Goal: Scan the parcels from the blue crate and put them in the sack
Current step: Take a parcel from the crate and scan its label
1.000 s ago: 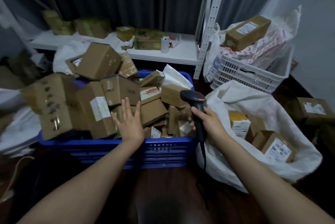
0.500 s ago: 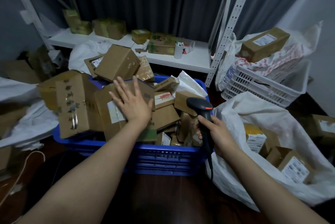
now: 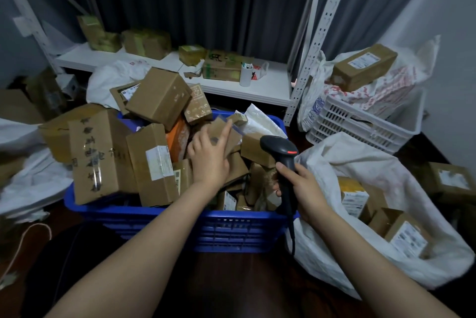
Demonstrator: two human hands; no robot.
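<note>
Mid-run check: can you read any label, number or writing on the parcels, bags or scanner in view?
None can be read.
Large box left in the blue crate: dark handwritten characters, blurred.
Upright box beside it: white label, too small.
Parcels in the sack: labels too small.
Bag in the white crate: red print, blurred.
Scanner in the right hand: no text visible.

Parcel sorting room: cardboard parcels (image 3: 157,101), metal shelving (image 3: 313,42).
</note>
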